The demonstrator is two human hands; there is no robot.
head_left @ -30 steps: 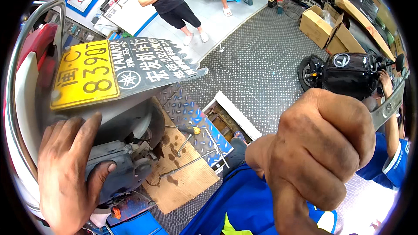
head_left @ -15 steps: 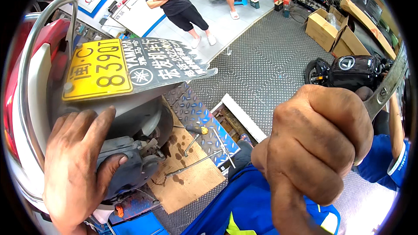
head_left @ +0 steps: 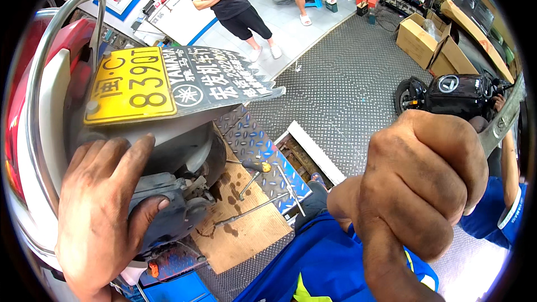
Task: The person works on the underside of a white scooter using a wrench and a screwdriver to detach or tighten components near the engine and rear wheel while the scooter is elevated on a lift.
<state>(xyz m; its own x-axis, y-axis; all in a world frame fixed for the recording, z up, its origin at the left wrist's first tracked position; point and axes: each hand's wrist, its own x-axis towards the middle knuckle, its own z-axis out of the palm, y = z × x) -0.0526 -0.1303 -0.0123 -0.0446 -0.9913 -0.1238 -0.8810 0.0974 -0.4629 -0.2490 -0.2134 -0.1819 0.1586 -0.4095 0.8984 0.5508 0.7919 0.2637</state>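
My right hand (head_left: 419, 184) is raised close in front at the right, its fingers wrapped round a steel wrench (head_left: 506, 114) whose end sticks out past the fist. My left hand (head_left: 103, 207) rests, fingers extended and thumb apart, against the rear of a scooter (head_left: 46, 128), under its yellow licence plate (head_left: 131, 86) and above a dark engine cover (head_left: 168, 204). What lies beneath that palm is hidden. A grey mudguard flap (head_left: 224, 78) with white lettering spreads behind the plate.
An oil-spotted cardboard sheet (head_left: 246, 237) lies below the scooter, with a yellow-handled tool (head_left: 258, 166) and several metal bars around it on a blue platform (head_left: 260, 134). A co-worker's blue sleeve (head_left: 486, 212) and a black scooter (head_left: 458, 94) are at right. Two people are behind.
The whole view has shifted slightly. My right fist with the wrench appears a little farther right and lower; my left hand stays against the scooter.
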